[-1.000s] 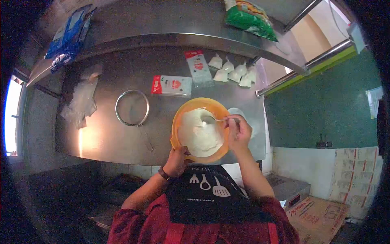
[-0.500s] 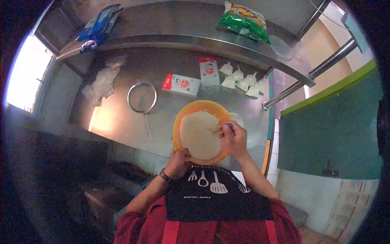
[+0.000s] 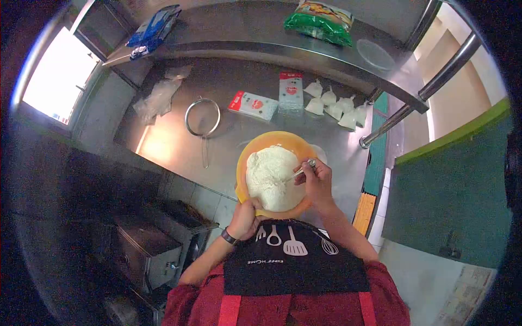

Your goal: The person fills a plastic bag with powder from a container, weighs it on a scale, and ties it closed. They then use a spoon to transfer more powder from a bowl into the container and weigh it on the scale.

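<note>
An orange bowl (image 3: 283, 139) full of white flour (image 3: 269, 176) stands at the near edge of a steel counter (image 3: 174, 146). My left hand (image 3: 246, 216) grips the bowl's near rim. My right hand (image 3: 315, 182) holds a metal spoon (image 3: 300, 170) whose tip is dug into the flour on the right side of the bowl.
On the counter lie a wire sieve (image 3: 202, 118), two red-and-white packets (image 3: 252, 104), several small white bags (image 3: 337, 106) and crumpled clear plastic (image 3: 160, 98). The shelf above carries a green packet (image 3: 319, 20) and a blue one (image 3: 155, 24). A steel appliance (image 3: 147, 250) sits low on the left.
The view has swung to the left, bringing the window further in. My right hand keeps moving the spoon through the flour, which now looks heaped and rougher. My left hand stays on the rim.
</note>
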Tool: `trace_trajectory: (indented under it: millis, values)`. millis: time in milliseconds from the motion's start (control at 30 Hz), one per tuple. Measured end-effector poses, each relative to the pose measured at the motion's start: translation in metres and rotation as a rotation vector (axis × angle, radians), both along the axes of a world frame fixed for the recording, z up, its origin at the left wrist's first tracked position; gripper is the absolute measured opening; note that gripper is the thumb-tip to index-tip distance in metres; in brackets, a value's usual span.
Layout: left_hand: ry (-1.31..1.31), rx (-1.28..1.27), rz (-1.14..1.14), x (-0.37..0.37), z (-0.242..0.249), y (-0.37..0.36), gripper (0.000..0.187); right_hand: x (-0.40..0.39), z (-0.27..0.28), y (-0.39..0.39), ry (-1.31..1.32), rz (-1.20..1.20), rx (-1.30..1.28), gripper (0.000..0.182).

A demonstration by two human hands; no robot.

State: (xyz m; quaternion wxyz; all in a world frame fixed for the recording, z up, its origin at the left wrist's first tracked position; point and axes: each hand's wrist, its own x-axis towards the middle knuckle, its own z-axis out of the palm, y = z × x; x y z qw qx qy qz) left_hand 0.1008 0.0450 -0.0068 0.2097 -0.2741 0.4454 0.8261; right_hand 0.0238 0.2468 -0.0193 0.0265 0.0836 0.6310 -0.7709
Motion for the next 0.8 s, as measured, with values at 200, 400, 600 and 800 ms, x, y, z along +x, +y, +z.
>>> trace_trajectory:
  millis: [200, 400, 600, 800]
  values:
    - [0.008, 0.087, -0.041, -0.007, -0.011, 0.006, 0.040, -0.003, 0.005, 0.017, 0.105, -0.107, 0.040, 0.019]
    - [0.021, 0.210, -0.144, -0.043, 0.018, 0.015, 0.048, -0.016, 0.022, 0.033, 0.104, -0.295, 0.037, 0.016]
    - [0.019, 0.178, -0.256, -0.078, 0.011, 0.018, 0.053, -0.032, 0.021, 0.047, 0.141, -0.486, -0.023, 0.018]
    - [-0.004, 0.264, -0.341, -0.104, -0.022, 0.006, 0.051, -0.037, 0.014, 0.053, 0.159, -0.592, 0.005, 0.017]
